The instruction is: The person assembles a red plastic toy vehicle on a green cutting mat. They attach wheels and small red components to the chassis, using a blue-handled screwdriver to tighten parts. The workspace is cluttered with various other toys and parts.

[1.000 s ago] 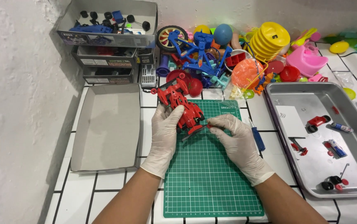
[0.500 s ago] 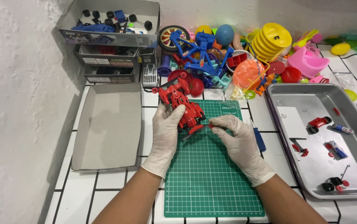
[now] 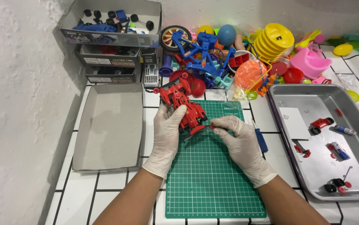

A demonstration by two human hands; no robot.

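Two gloved hands meet over the top edge of the green cutting mat (image 3: 213, 175), both on a red toy car (image 3: 183, 106). The left hand (image 3: 168, 131) is closed over the car's near flank, pinning it to the mat. The car's long axis runs diagonally, one end up-left on the white tiles, the other down-right. The right hand (image 3: 238, 137) lies just right of that lower end, fingertips pinched on a small red part there. A blue-handled screwdriver (image 3: 261, 137) lies just beside the right hand.
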